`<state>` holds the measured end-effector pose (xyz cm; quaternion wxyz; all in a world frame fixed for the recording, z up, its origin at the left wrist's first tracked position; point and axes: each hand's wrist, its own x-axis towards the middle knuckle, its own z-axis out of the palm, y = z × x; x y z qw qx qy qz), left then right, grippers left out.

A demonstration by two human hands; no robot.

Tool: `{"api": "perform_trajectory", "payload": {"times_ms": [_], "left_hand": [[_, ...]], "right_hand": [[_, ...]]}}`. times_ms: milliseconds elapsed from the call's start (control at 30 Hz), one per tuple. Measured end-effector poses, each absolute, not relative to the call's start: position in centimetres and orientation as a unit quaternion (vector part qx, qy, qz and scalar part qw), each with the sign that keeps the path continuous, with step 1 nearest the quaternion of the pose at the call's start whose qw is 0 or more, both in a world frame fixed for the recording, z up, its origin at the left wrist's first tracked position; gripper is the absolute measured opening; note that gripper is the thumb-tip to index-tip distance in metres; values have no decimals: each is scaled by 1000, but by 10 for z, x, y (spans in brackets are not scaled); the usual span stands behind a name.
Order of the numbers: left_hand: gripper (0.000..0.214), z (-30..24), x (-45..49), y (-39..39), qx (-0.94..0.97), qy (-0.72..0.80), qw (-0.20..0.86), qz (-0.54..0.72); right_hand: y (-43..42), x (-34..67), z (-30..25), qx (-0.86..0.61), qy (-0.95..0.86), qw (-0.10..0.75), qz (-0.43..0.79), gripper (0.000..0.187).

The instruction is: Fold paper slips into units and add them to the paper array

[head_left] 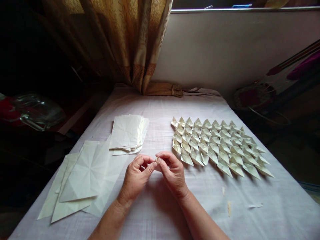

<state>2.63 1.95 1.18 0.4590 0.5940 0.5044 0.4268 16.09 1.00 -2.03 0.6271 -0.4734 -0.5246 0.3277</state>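
My left hand (138,175) and my right hand (172,170) meet above the middle of the cloth-covered table. Thumbs and fingertips of both pinch one small piece of folded paper (157,160), mostly hidden by the fingers. To the right of my hands stand rows of folded paper boats (212,143), pale and pointed, packed close together. Beyond my left hand lies a stack of square paper sheets (126,131). Larger creased sheets (85,173), with fold lines fanning from the centre, overlap at the left.
The table wears a pale cloth (150,106). Small paper scraps (229,209) lie at the right front. A gold curtain (140,43) hangs at the back, its tasselled tie (177,90) on the table edge. A clear glass vessel (37,110) is off to the left.
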Motion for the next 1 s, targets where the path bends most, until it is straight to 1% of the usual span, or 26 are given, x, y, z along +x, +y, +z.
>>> {"api": "perform_trajectory", "payload": {"times_ms": [200, 300, 400, 500, 600, 800, 1000], "left_hand": [[28, 17, 22, 16, 514, 492, 568, 414], [28, 23, 20, 16, 508, 478, 584, 415], [25, 26, 20, 17, 519, 456, 587, 423], [21, 26, 19, 17, 551, 454, 555, 426], [18, 24, 19, 17, 592, 470, 499, 423], [12, 20, 18, 15, 651, 489, 405, 416], [10, 24, 20, 15, 674, 499, 348, 420]], "right_hand": [[7, 158, -14, -458, -549, 606, 349, 7], [7, 159, -9, -442, -567, 601, 350, 7], [8, 160, -3, -435, -604, 597, 300, 9], [7, 161, 1, -438, -633, 595, 231, 9], [4, 160, 3, -436, -648, 593, 197, 11], [3, 157, 5, -421, -665, 594, 165, 15], [3, 157, 4, -441, -673, 571, 163, 16]]}}
